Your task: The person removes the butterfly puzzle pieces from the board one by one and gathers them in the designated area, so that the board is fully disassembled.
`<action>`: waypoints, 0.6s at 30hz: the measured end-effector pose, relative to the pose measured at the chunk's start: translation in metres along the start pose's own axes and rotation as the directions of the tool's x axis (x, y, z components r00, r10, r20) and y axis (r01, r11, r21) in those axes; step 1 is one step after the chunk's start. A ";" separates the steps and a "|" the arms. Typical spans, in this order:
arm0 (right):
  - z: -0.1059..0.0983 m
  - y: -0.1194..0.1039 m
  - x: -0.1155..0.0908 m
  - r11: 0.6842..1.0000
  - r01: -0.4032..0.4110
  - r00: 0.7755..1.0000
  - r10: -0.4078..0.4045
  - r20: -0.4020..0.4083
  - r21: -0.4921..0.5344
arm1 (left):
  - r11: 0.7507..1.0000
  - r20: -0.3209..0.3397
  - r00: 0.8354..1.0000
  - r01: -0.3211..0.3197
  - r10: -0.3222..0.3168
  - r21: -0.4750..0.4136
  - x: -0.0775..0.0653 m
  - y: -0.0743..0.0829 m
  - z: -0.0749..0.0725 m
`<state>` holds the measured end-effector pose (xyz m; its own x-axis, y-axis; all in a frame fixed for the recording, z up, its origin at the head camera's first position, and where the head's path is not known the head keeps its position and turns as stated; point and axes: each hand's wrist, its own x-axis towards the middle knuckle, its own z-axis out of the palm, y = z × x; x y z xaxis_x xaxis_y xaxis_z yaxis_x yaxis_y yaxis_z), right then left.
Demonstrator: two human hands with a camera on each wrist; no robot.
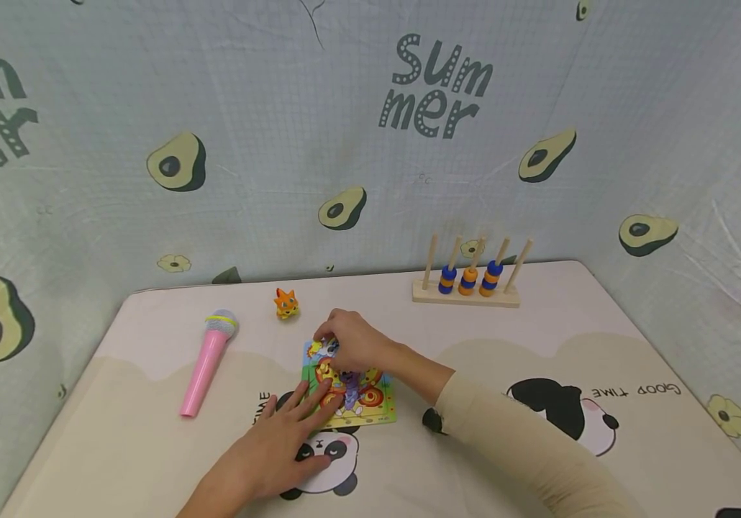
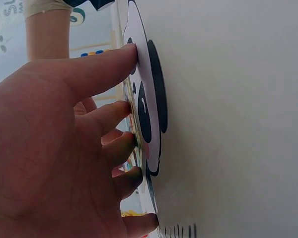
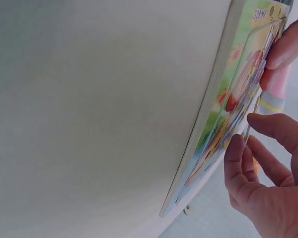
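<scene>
A colourful butterfly jigsaw puzzle board (image 1: 383, 411) lies flat on the table. My left hand (image 1: 273, 450) is spread with its fingertips (image 1: 325, 385) on the board's near left part, and its thumb rests on the printed panda below. At the board's upper part, my right hand (image 1: 360, 342) bends over the picture. In the right wrist view its thumb and a finger pinch a thin puzzle piece (image 3: 247, 135), seen edge-on just over the board. The right hand hides part of the picture in the head view.
To the left lies a pink toy microphone (image 1: 205, 367). A small orange toy figure (image 1: 286, 304) stands behind the board. At the back right is a wooden bead stacker (image 1: 465, 297) with upright pegs and blue and orange beads. A printed cloth wall (image 1: 267, 216) borders the table.
</scene>
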<state>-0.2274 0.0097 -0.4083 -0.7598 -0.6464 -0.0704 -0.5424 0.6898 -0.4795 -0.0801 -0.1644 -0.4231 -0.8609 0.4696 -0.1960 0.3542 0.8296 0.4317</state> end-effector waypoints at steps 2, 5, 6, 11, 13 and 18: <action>-0.001 0.003 -0.001 1.000 0.012 1.000 -0.012 -0.005 0.009 | 1.000 0.001 1.000 0.002 -0.002 -0.001 0.000 0.001 0.000; -0.002 0.007 -0.001 0.999 0.027 1.000 -0.027 -0.013 0.017 | 1.000 0.001 1.000 0.004 -0.004 0.001 0.000 0.001 0.000; -0.002 0.009 -0.002 0.999 0.028 0.999 -0.028 -0.017 0.019 | 1.000 0.002 1.000 0.005 -0.005 0.002 0.000 0.001 0.000; -0.004 0.014 -0.005 0.999 0.001 1.000 0.000 -0.031 0.043 | 1.000 0.004 1.000 0.003 -0.003 0.008 0.001 0.000 0.000; -0.006 0.016 -0.007 0.998 -0.015 0.999 0.017 -0.034 0.054 | 1.000 0.004 1.000 0.002 -0.002 0.007 0.001 0.000 0.000; -0.010 0.021 -0.013 0.996 -0.037 0.998 0.041 -0.049 0.083 | 1.000 0.005 1.000 0.003 -0.003 -0.001 0.001 0.000 0.001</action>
<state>-0.2325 0.0366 -0.4085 -0.7982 -0.6005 -0.0472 -0.4823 0.6841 -0.5471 -0.0806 -0.1637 -0.4237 -0.8602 0.4685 -0.2015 0.3511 0.8305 0.4323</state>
